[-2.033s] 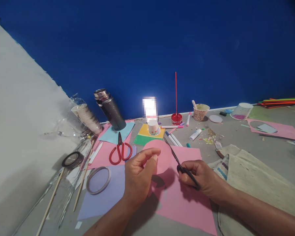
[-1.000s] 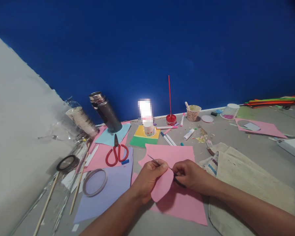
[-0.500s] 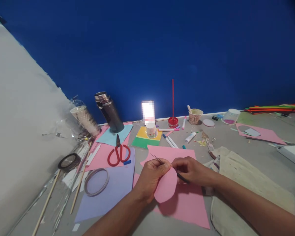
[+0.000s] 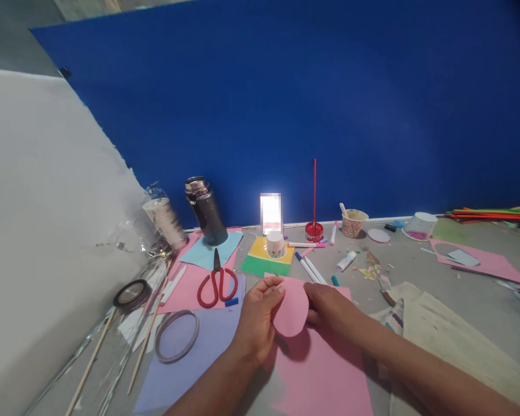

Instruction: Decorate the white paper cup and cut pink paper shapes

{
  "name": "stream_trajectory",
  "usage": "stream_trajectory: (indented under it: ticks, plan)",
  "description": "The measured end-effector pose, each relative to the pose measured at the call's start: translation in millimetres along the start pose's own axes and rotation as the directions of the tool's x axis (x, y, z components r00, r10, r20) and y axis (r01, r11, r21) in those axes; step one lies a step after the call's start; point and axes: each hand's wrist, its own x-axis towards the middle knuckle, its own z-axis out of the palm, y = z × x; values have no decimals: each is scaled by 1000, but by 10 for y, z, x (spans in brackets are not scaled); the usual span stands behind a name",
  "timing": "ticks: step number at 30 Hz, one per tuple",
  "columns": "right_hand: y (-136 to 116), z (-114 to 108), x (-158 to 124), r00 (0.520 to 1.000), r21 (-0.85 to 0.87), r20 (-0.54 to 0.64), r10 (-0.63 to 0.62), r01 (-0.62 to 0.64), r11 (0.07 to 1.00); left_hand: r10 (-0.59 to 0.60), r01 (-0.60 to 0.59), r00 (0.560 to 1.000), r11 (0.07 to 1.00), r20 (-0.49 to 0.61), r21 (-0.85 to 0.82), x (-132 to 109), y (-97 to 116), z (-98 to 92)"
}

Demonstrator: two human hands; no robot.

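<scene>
A rounded pink paper piece [image 4: 290, 309] is held up between my two hands above a larger pink sheet [image 4: 333, 370]. My left hand [image 4: 260, 318] pinches its left edge between thumb and fingers. On the right edge, my right hand [image 4: 329, 309] is closed with its fingertips at the paper; whether it holds anything else is hidden. Red-handled scissors [image 4: 217, 283] lie on pink paper to the left of my hands. Behind the hands a small white cup [image 4: 276, 247] stands on a yellow and green sheet [image 4: 264, 266].
Purple paper [image 4: 208, 346] with a grey ring [image 4: 157, 341] lies at left, near wooden sticks and black tape [image 4: 132, 293]. A dark flask [image 4: 208, 214] and stacked cups [image 4: 167, 222] stand behind. Markers [image 4: 305, 267] lie centrally; beige cloth [image 4: 446, 341] is at right.
The dark tool between the hands is no longer visible. The pink piece now stretches between both hands, my right fingers at its edge. The whole view has shifted, with the table lower in frame.
</scene>
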Motion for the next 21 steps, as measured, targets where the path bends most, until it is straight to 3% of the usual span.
stream_trajectory:
  ticks: [3, 7, 14, 21]
  plan:
    - [108, 17, -13, 999, 144, -3, -34, 34, 989, -3, 2, 1000, 999, 7, 47, 97, 97, 32]
    - [195, -2, 0, 977, 246, -211, -28, 81, 966, 73, -72, 997, 986, -2, 151, 258, 100, 42]
    - [191, 49, 27, 893, 269, -362, -269, 376, 887, 95, -107, 994, 951, 53, 289, 343, -54, -39]
    - [134, -34, 6, 887, 393, -462, -2, 207, 896, 61, -96, 971, 984, 230, 147, 206, -57, -86]
